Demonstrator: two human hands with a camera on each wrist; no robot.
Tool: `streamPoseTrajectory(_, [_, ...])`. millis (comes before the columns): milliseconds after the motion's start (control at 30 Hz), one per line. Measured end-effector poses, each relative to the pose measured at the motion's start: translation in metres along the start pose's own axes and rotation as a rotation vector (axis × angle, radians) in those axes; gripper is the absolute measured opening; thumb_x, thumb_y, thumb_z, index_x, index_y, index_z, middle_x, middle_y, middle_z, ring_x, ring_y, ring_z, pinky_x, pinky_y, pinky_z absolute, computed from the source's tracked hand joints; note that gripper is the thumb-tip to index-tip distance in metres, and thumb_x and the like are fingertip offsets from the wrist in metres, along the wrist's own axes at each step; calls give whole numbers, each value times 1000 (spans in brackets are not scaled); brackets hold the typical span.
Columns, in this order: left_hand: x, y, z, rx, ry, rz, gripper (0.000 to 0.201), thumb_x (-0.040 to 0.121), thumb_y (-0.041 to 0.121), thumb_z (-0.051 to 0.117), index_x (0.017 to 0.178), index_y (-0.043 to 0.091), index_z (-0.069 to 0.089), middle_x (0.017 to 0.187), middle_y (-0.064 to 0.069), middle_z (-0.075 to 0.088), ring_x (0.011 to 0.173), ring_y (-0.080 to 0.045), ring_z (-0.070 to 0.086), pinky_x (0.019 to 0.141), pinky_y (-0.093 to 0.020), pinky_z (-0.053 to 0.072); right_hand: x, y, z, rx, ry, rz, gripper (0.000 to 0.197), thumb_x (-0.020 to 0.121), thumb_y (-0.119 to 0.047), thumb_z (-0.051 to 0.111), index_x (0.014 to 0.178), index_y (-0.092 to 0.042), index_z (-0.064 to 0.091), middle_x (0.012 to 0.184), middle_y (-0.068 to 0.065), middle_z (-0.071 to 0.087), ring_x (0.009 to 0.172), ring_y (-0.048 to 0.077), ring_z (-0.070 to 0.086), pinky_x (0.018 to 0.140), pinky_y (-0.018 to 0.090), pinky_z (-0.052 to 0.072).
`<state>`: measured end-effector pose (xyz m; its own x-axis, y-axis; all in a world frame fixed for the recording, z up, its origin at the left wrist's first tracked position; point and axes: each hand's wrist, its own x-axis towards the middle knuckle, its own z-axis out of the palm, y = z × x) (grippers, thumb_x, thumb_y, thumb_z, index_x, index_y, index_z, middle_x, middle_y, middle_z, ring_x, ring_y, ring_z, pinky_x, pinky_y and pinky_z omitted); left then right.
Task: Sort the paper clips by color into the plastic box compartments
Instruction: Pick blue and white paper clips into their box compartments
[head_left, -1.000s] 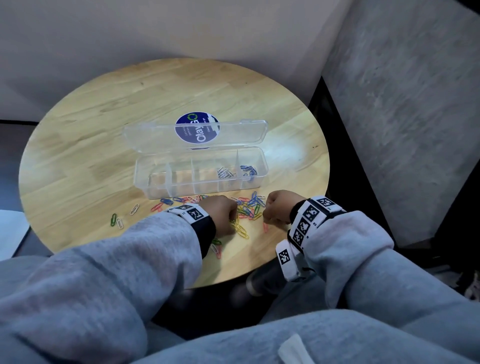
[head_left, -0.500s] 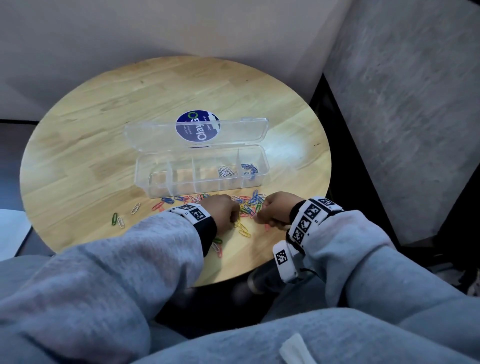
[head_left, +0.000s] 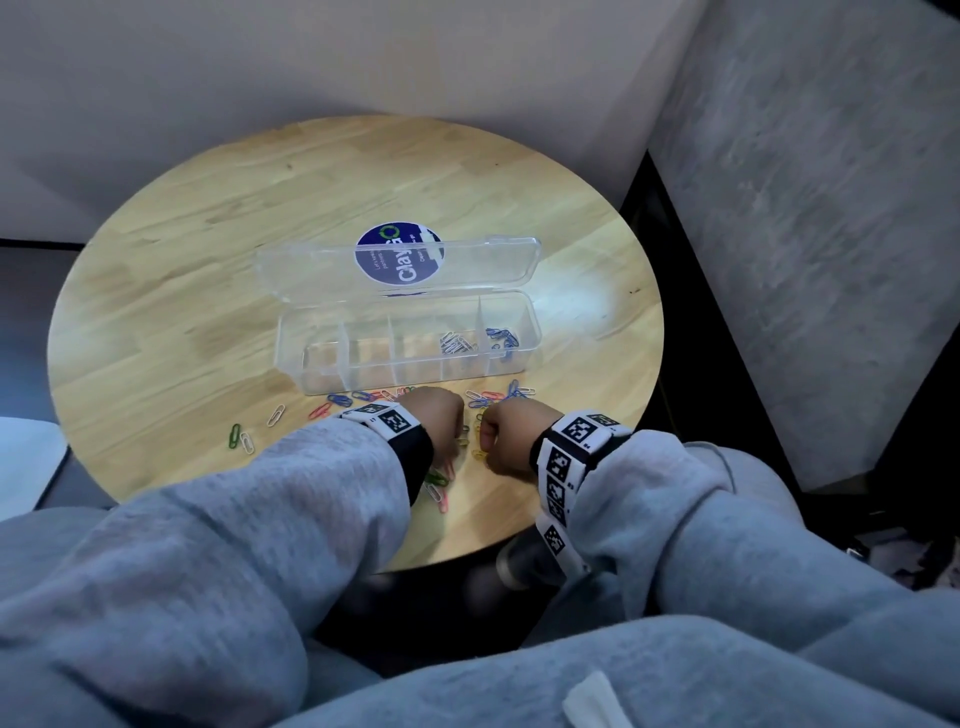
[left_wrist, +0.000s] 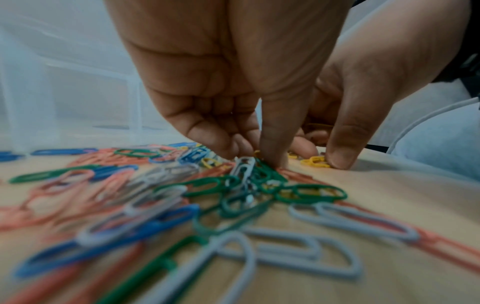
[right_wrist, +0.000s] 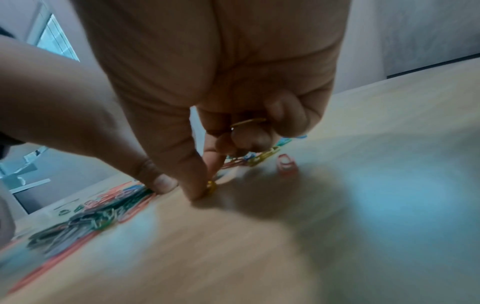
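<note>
A clear plastic box (head_left: 415, 371) stands open on the round wooden table (head_left: 208, 234), its lid (head_left: 322, 270) folded back. White clips (head_left: 457, 343) lie in one compartment and blue clips (head_left: 501, 338) in the rightmost. A mixed pile of coloured paper clips (head_left: 488, 397) lies in front of the box. My left hand (head_left: 457, 431) (left_wrist: 253, 158) has its fingers curled, with thumb and forefinger pinching into the pile beside a white clip (left_wrist: 244, 166). My right hand (head_left: 485, 436) (right_wrist: 205, 185) keeps a yellow clip (right_wrist: 248, 122) in its curled fingers and pinches another yellow clip (right_wrist: 211, 187) on the table.
Stray clips lie to the left: a green one (head_left: 235, 435) and a white one (head_left: 275, 415). More clips (head_left: 436, 483) lie under my left wrist near the table's front edge. A grey wall stands close on the right.
My right hand has moved left, so both hands now nearly touch over the pile. The left hand and the box have stayed put.
</note>
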<state>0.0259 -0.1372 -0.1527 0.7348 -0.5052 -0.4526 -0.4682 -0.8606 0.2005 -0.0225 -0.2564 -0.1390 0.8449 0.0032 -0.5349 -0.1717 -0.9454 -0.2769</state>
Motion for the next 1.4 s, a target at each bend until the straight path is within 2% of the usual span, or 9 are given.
streamPoseTrajectory(167, [1, 0, 1, -12, 23, -33, 21, 83, 11, 61, 103, 13, 65, 110, -8, 65, 104, -26, 59, 76, -27, 42, 3, 2, 3, -5, -10, 30, 10, 80, -14, 55, 78, -17, 64, 84, 5, 65, 79, 24, 61, 68, 25, 49])
streamPoseTrajectory(267, [1, -1, 1, -33, 53, -87, 21, 79, 14, 65, 100, 13, 64, 107, -8, 65, 100, -26, 60, 71, -27, 41, 1, 7, 1, -6, 2, 47, 13, 80, -13, 54, 69, -17, 60, 71, 2, 57, 72, 22, 54, 63, 23, 42])
streamPoseTrajectory(367, [1, -5, 2, -45, 45, -153, 23, 76, 25, 72, 95, 13, 64, 100, -7, 66, 89, -25, 60, 68, -27, 42, -4, 11, -2, 26, 10, 78, 12, 81, -13, 52, 70, -16, 57, 72, 5, 53, 71, 22, 49, 58, 22, 39])
streamPoseTrajectory(533, [4, -6, 2, -74, 1, -197, 25, 74, 27, 74, 93, 11, 69, 95, -8, 69, 82, -24, 61, 66, -26, 44, -2, 31, -10, 616, 45, 178, 20, 79, -4, 62, 63, -14, 54, 60, 6, 56, 52, 18, 48, 45, 19, 36])
streamPoseTrajectory(700, [7, 0, 2, -66, -17, -168, 21, 77, 13, 65, 98, 12, 69, 102, -8, 69, 93, -25, 64, 68, -27, 45, -3, 48, -15, 864, 78, 203, 25, 80, -1, 66, 64, -14, 52, 61, 5, 55, 52, 12, 46, 45, 21, 36])
streamPoseTrajectory(800, [7, 0, 2, -61, -3, -155, 25, 76, 19, 65, 100, 13, 66, 103, -6, 66, 97, -25, 63, 72, -27, 45, -2, 54, -11, 934, 83, 225, 24, 80, 1, 65, 66, -14, 52, 64, 7, 56, 52, 15, 44, 44, 21, 36])
streamPoseTrajectory(933, [7, 2, 6, -101, -9, -157, 26, 69, 34, 72, 87, 16, 66, 93, -5, 68, 87, -24, 63, 69, -27, 46, 0, 55, -9, 992, 72, 225, 25, 80, 4, 62, 68, -14, 51, 66, 9, 55, 53, 16, 45, 42, 21, 36])
streamPoseTrajectory(1067, [8, 7, 5, -55, -43, -166, 26, 76, 30, 70, 93, 11, 70, 89, -5, 65, 77, -22, 56, 65, -25, 41, 3, 52, -8, 997, 65, 219, 25, 79, 7, 60, 69, -14, 51, 65, 9, 55, 52, 16, 46, 41, 21, 38])
streamPoseTrajectory(1400, [5, 6, 2, -38, -76, -112, 22, 80, 26, 66, 96, 11, 69, 90, -5, 63, 79, -23, 55, 66, -24, 40, -1, 56, -10, 1135, 36, 238, 22, 84, 11, 55, 71, -7, 52, 58, 10, 47, 51, 18, 42, 42, 21, 42])
